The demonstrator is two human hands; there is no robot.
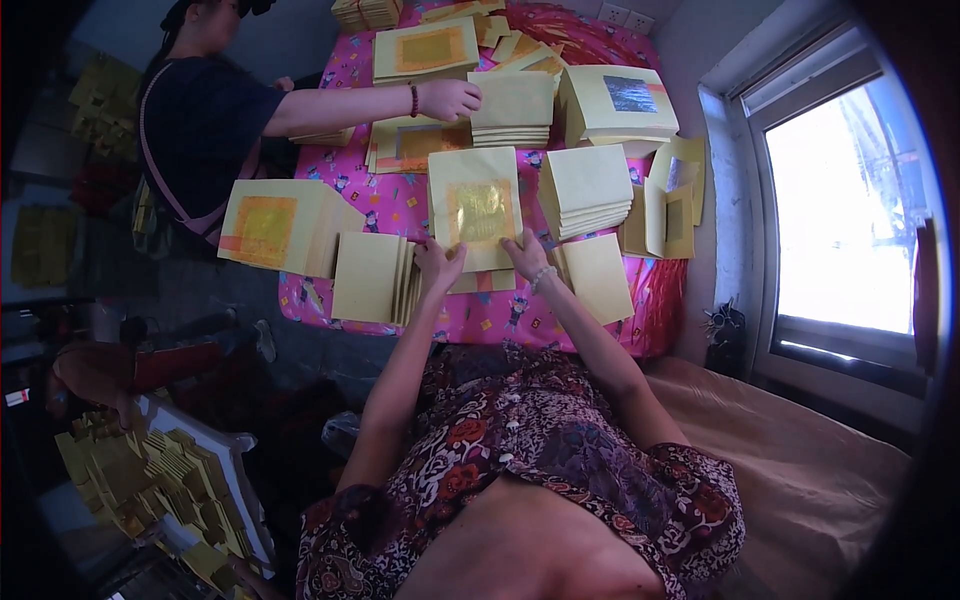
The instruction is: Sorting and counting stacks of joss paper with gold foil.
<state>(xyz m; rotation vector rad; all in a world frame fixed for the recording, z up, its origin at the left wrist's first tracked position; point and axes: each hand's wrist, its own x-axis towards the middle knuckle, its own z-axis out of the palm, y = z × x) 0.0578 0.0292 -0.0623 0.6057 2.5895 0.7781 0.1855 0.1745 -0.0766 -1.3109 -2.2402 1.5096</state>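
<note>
Gold-foil paper sheet [478, 205], cream-bordered: located at the near middle of the pink tablecloth [450, 322], left hand [440, 268] and right hand [527, 257] pinching its lower edge. Judged light, thin, fairly stiff, easily creased; best gripped by plain margins, sparing the foil. Flanking, limiting sideways room: folded paper stack [590, 190], right; cream paper bundle [365, 277], left. Beyond: co-worker's arm [345, 108], extended across.

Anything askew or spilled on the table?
Mildly: loose yellow pieces at the far end lie at uneven angles beside red stringy material, unlike the squarer stack nearer. No spill shows; the paper piece in the left hand and right hand looks intact.
</note>
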